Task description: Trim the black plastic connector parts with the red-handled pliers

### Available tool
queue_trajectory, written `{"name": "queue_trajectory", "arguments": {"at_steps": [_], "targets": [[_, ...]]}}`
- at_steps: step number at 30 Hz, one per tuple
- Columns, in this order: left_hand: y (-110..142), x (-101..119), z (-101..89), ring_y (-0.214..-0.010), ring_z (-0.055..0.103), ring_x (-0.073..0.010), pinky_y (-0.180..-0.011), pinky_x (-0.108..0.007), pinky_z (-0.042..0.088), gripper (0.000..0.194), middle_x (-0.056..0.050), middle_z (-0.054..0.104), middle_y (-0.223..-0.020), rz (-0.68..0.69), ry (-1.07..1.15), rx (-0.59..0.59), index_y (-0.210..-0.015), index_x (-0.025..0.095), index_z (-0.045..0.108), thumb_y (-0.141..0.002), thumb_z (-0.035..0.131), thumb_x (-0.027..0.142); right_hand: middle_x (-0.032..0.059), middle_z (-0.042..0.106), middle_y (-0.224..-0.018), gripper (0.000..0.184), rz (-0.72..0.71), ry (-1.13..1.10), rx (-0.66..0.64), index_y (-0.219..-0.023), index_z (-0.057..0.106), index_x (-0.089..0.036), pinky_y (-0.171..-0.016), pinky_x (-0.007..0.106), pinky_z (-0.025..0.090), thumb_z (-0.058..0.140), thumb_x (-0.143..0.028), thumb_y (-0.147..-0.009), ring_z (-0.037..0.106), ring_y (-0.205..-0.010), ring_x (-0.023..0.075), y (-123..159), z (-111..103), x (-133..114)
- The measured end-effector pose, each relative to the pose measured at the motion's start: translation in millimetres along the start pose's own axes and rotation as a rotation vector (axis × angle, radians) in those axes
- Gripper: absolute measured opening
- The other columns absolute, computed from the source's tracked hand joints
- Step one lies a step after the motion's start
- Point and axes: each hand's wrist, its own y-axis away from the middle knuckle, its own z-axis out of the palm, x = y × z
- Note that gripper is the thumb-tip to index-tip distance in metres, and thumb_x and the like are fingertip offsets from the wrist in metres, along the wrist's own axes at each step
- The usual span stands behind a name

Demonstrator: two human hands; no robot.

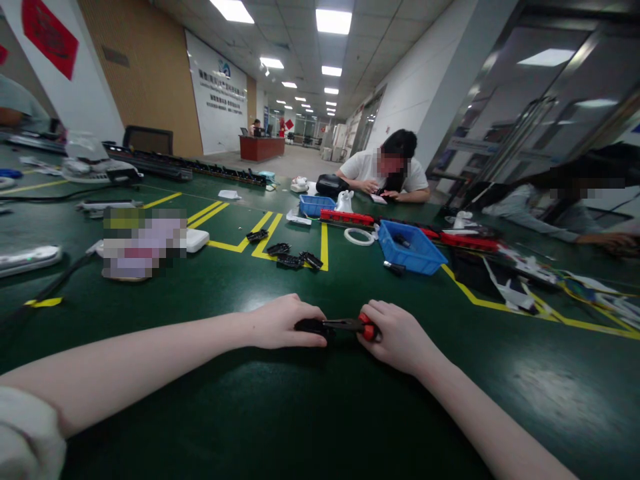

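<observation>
My left hand (pixel 289 323) is closed on a small black part (pixel 313 327), holding it low over the green table (pixel 240 413). The fingers hide much of the part, so its exact kind does not show. My right hand (pixel 397 337) is wrapped round the red and black handles of long-nose pliers (pixel 345 325). The slim jaws point left and reach the black part's right end; whether they grip it I cannot tell. Beyond my hands lie several black plastic pieces (pixel 290 260) with prongs, close to yellow tape lines.
A blue bin (pixel 410 248) stands ahead to the right, with a small black piece (pixel 394 268) beside it. Behind are a smaller blue bin (pixel 317 205), a white tape roll (pixel 359 236) and a long red strip (pixel 347 219). A phone (pixel 145 250) lies left. Other people sit across and at right.
</observation>
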Motion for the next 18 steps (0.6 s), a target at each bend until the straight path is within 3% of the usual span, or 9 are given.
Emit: {"name": "queue_trajectory", "arguments": {"at_steps": [18], "targets": [[0.0, 0.9, -1.2, -0.070, 0.061, -0.0153, -0.080, -0.029, 0.040, 0.027, 0.000, 0.068, -0.084, 0.021, -0.005, -0.003, -0.104, 0.018, 0.066, -0.097, 0.057, 0.043, 0.0045, 0.065, -0.086, 0.009, 0.001, -0.008, -0.002, -0.084, 0.060, -0.020, -0.068, 0.031, 0.045, 0.065, -0.024, -0.078, 0.059, -0.075, 0.0185, 1.2, -1.0, -0.9]]}}
